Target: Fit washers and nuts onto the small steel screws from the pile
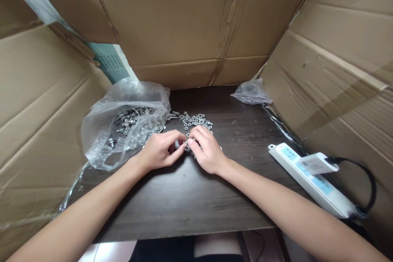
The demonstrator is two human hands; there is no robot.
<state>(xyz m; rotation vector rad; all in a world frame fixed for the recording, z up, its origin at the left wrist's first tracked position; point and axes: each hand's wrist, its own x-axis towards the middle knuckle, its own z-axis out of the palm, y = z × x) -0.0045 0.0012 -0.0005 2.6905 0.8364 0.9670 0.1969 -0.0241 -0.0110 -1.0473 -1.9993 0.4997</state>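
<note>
head view: both hands (208,152) hold metal hardware (186,142) near loose washers (201,116).

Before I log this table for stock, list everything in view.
Cardboard: several panels, brown, left, back, right
Panel: one, teal, back-left gap
Table: one, dark brown, centre
Large bag: one, clear, table left
Bagged fasteners: many, silver, large bag
Loose fasteners: many, silver, beyond hands
Small bag: one, clear, back right
Power strip: one, white and blue, right
Adapter: one, white, on power strip
Cable: one, black, at adapter
Floor: one, pinkish, bottom
Cord: one, dark, on floor
Clothing: count unclear, dark, bottom
Forearms: two, bare, bottom corners
Left hand: one, bare, at small parts
Right hand: one, bare, at same parts
</note>
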